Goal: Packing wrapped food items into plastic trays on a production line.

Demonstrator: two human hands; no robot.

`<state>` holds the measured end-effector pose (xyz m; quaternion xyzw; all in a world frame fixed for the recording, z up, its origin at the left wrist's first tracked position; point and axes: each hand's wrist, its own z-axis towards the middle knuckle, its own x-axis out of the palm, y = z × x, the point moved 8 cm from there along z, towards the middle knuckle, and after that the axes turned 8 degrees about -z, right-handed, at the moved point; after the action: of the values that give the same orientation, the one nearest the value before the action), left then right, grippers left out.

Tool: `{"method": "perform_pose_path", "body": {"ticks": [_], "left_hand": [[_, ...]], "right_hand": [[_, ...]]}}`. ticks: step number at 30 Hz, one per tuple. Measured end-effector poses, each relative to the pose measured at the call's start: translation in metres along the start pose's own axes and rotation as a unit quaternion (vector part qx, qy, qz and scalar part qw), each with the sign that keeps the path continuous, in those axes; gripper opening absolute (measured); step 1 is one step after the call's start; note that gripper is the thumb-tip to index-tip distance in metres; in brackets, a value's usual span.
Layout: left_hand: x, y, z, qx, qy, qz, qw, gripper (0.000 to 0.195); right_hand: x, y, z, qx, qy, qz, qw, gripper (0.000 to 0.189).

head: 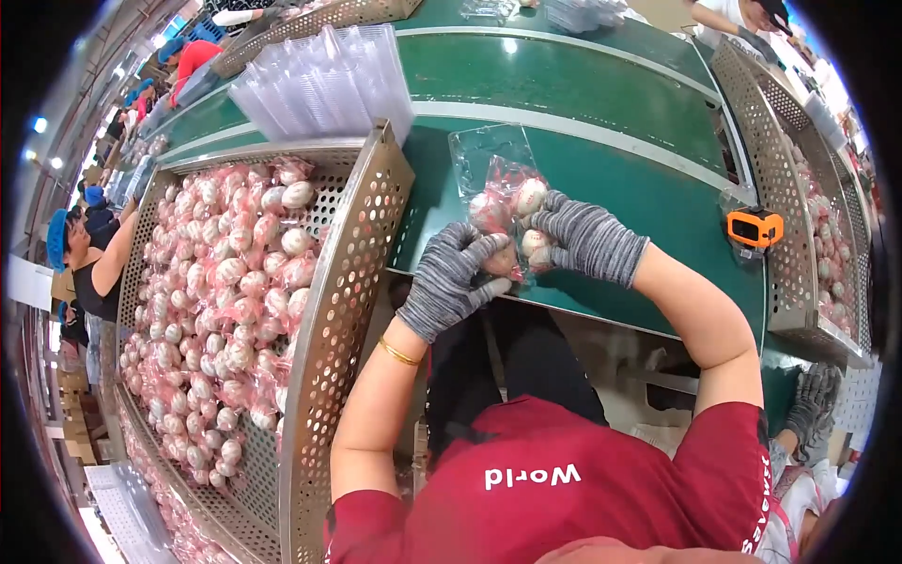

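A clear plastic clamshell pack (471, 163) lies on the green work surface with its lid part pointing away from me. Several white eggs in red-printed clear film, such as the wrapped egg (487, 210), sit grouped at its near end. My left hand (451, 278), in a grey knit glove, has its fingers and thumb around a wrapped egg (500, 262) at the near left. On the other side, my gloved right hand (588, 233) holds an egg (535, 243) at the near right; its forefinger touches the egg (530, 197) behind. Fingers partly hide the pack's base.
Left of me stands a perforated metal bin (338, 303) full of wrapped eggs (232, 275). Stacked clear clamshells (328, 84) rise behind it. An orange-and-black device (754, 228) sits by the right-hand perforated bin (789, 282). A green conveyor belt (564, 77) crosses beyond; co-workers' gloved hands (810, 409) show at right.
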<state>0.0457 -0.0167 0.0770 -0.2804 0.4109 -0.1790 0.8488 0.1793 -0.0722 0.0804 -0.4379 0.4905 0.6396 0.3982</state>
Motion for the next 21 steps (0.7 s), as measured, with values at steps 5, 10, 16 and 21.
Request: {"method": "perform_pose_path", "body": {"ticks": [5, 10, 16, 21], "left_hand": [[-0.001, -0.002, -0.003, -0.010, -0.033, -0.001, 0.999, 0.050], [-0.001, 0.008, -0.004, -0.053, -0.014, -0.027, 0.998, 0.048], [0.001, 0.010, -0.002, -0.027, -0.035, -0.017, 0.999, 0.043], [0.003, 0.006, -0.005, -0.007, -0.113, 0.066, 0.991, 0.039]], "right_hand": [[0.003, -0.004, 0.000, 0.024, 0.029, -0.009, 0.999, 0.046], [0.003, -0.001, 0.003, 0.042, 0.054, -0.011, 0.998, 0.044], [0.006, -0.003, 0.001, 0.025, 0.035, -0.021, 0.999, 0.043], [0.007, -0.003, 0.001, 0.019, 0.026, -0.018, 0.999, 0.037]]}}
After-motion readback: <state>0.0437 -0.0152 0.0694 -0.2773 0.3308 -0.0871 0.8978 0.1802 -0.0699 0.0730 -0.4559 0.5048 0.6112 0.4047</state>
